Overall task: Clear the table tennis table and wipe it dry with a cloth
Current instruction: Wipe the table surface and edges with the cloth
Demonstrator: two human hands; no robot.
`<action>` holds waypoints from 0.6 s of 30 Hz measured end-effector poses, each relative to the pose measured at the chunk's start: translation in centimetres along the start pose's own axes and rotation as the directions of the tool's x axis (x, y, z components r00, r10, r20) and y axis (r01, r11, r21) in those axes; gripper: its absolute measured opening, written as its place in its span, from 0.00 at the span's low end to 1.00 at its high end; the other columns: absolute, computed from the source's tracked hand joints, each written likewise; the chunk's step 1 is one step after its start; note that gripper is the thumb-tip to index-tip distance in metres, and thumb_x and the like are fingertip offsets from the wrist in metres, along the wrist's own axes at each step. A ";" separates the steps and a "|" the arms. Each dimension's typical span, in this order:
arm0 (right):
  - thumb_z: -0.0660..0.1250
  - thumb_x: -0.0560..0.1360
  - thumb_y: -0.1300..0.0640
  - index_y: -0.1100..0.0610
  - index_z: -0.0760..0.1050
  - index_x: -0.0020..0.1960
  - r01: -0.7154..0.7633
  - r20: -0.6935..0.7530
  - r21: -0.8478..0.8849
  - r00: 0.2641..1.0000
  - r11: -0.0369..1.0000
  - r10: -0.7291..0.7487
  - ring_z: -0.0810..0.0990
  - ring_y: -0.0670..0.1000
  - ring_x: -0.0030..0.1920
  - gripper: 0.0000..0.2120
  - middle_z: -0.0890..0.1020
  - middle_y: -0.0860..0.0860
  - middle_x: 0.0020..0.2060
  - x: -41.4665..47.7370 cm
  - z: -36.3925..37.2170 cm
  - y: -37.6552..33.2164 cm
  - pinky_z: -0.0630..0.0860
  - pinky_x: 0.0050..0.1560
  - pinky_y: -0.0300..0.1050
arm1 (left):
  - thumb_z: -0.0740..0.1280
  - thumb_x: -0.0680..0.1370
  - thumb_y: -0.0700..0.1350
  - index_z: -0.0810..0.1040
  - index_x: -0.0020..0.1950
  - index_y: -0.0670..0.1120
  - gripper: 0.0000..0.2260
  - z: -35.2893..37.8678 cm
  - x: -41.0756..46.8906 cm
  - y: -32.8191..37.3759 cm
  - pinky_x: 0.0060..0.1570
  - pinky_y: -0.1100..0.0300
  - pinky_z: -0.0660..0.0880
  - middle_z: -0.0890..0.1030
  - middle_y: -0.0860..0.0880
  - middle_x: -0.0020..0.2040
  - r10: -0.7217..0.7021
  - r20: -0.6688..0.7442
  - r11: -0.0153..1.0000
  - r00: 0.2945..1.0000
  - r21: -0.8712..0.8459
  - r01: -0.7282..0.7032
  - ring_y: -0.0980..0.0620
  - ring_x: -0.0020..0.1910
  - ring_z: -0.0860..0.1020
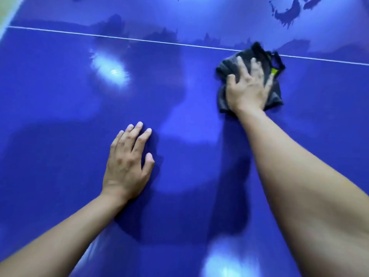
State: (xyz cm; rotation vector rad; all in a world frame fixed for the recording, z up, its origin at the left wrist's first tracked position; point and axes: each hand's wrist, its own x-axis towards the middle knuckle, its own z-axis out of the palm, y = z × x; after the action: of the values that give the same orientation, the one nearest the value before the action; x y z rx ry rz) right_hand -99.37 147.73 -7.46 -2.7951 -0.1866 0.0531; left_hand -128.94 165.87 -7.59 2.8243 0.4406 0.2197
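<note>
The blue table tennis table (60, 120) fills the view, glossy, with light glare on it. A crumpled dark grey cloth (227, 66) with a small yellow-green patch lies on it at the upper right, just below the white centre line (119, 38). My right hand (247, 86) presses flat on the cloth with fingers spread and straight. My left hand (127, 162) rests palm down on the bare table surface near the middle, fingers straight, holding nothing.
Beyond the white line the surface looks paler, with dark streaky wet patches (287, 13) at the top right. The table's left edge and a strip of pale floor (8, 9) show at the top left corner.
</note>
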 end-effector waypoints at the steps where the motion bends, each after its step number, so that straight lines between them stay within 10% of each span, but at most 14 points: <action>1: 0.52 0.79 0.41 0.43 0.60 0.81 -0.066 -0.028 -0.002 0.997 0.998 0.066 0.54 0.50 0.81 0.30 0.58 0.52 0.82 0.0 -1.0 3.1 0.42 0.80 0.62 | 0.58 0.79 0.48 0.69 0.77 0.45 0.25 0.0 0.1 0.0 0.80 0.48 0.54 0.66 0.45 0.79 -0.003 0.004 1.000 1.000 -0.002 0.003 0.44 0.79 0.62; 10: 0.50 0.77 0.44 0.44 0.61 0.81 -0.191 -0.103 0.012 0.976 0.981 0.192 0.53 0.53 0.82 0.31 0.58 0.55 0.81 -2.4 -2.0 4.8 0.41 0.79 0.66 | 0.60 0.80 0.47 0.68 0.77 0.44 0.26 -2.1 -1.7 -1.0 0.78 0.47 0.56 0.66 0.44 0.78 0.013 -0.017 0.998 1.000 -0.057 -0.014 0.42 0.79 0.62; 18: 0.55 0.79 0.44 0.40 0.60 0.80 0.294 0.016 -0.044 0.956 0.955 -0.293 0.54 0.51 0.81 0.29 0.59 0.52 0.81 -12.0 7.6 -18.4 0.40 0.79 0.64 | 0.57 0.80 0.48 0.73 0.73 0.41 0.23 -4.9 -11.9 -8.4 0.74 0.42 0.63 0.69 0.41 0.75 -0.146 -0.018 0.989 0.989 -0.020 0.146 0.38 0.75 0.67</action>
State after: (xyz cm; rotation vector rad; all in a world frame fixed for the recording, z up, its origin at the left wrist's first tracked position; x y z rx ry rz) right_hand -113.98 165.74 -8.26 -2.7797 -0.6101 -0.0106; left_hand -143.40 171.02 -6.64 2.7584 0.6437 0.2196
